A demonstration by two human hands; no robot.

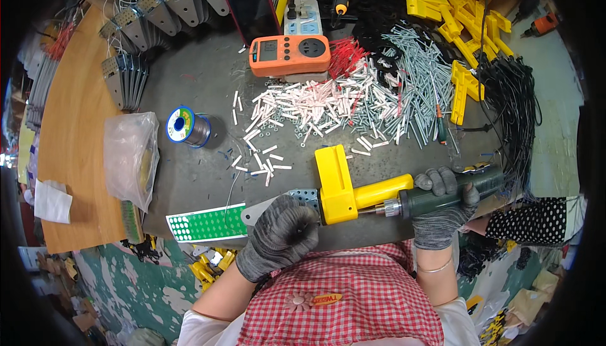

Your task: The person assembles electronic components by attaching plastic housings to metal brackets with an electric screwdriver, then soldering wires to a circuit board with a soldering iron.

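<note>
My left hand (279,235), in a grey knit glove, is closed around a flat metal plate (305,198) with a perforated end. This plate meets a yellow plastic handle (336,179), which has a wide block and a narrower grip. My right hand (439,226), gloved likewise, wraps round a dark green electric screwdriver (416,203) lying level. Its silver chuck (391,208) points left, and the thin bit reaches the lower side of the yellow block. Whether a screw sits at the bit's tip is hidden. A green sticker sheet (211,223) lies left of my left hand.
Beyond my hands lie white tubes (309,103), long screws (416,81) and an orange power meter (289,56). A solder spool (188,128) and a plastic bag (130,157) stand left. Yellow handles (451,15) and black cables (511,106) crowd the right; metal plates (125,81) stand far left.
</note>
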